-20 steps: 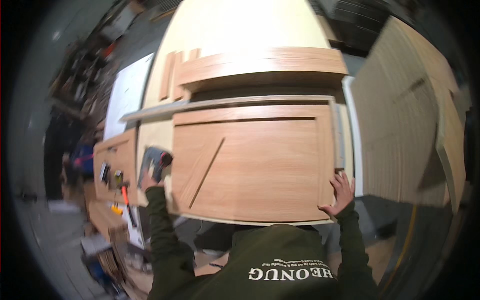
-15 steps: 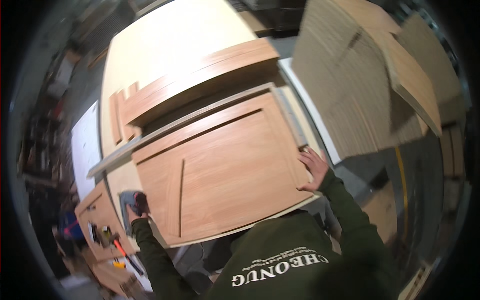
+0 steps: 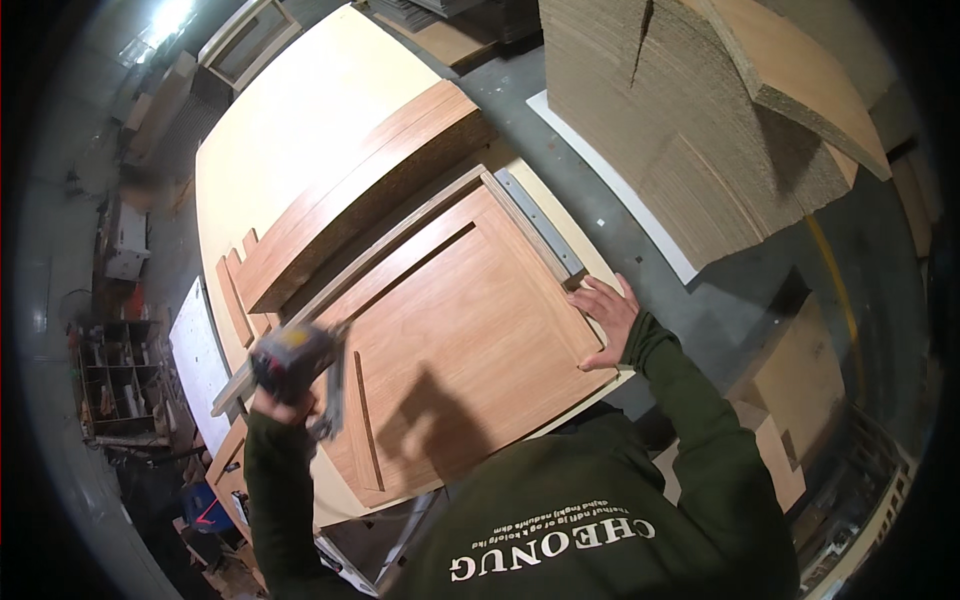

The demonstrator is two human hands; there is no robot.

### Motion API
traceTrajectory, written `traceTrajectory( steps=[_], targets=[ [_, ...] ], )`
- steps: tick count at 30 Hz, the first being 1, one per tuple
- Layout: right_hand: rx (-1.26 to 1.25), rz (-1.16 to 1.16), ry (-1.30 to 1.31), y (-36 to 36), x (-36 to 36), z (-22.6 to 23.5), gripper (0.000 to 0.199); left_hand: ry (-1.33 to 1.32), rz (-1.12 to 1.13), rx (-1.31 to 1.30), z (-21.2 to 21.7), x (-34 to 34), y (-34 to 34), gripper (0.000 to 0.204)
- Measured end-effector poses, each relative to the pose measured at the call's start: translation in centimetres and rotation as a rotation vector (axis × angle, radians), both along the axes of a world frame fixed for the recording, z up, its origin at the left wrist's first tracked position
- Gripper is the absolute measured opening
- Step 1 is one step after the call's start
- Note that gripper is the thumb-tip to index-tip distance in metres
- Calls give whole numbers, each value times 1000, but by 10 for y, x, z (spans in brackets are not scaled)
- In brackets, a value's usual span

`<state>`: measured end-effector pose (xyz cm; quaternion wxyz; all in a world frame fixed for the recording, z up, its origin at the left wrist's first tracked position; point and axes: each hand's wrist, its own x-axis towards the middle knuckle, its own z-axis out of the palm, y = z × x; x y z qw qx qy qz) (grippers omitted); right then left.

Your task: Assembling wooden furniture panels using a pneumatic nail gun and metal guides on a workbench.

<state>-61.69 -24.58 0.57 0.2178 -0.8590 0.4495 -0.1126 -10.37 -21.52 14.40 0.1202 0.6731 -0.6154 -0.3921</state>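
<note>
My left hand (image 3: 282, 408) grips a nail gun (image 3: 298, 365), slightly blurred, lifted over the left end of a wood-grain panel (image 3: 480, 330). Its shadow falls across the panel's middle. Narrow strips run along the panel's edges, and one strip (image 3: 348, 440) lies near its left end. At the panel's near right corner rests my right hand (image 3: 608, 318), its fingers spread over the edge. The panel's far side lies along a wooden rail (image 3: 400, 222), and its right side is beside a metal bar (image 3: 540, 228).
Beyond the rail sits a stack of long wood-grain boards (image 3: 375, 165) on a pale worktop (image 3: 290, 110). Several loose strips (image 3: 233, 300) lie left of that stack. To the right stands a tall stack of boards (image 3: 670, 130). A shelf unit (image 3: 125, 385) is far left.
My left hand has raised the nail gun from beside the panel's left edge up over the panel. My right hand stays on the near right corner. The view has turned.
</note>
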Motion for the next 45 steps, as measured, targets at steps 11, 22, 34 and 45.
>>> traceTrajectory(
  steps=[11,22,34,45],
  targets=[
    [85,-22,-56,-11,-4,-5,99,206,90,71,-33,-183,-185,15],
    [81,5,-50,-14,-6,-7,97,98,236,266,-48,-194,-199,18],
    [36,-16,-103,-12,-7,-8,97,187,180,234,-42,-201,-199,16],
    [67,-8,-101,-11,-5,-7,96,103,147,324,-53,-215,-229,16]
  ],
)
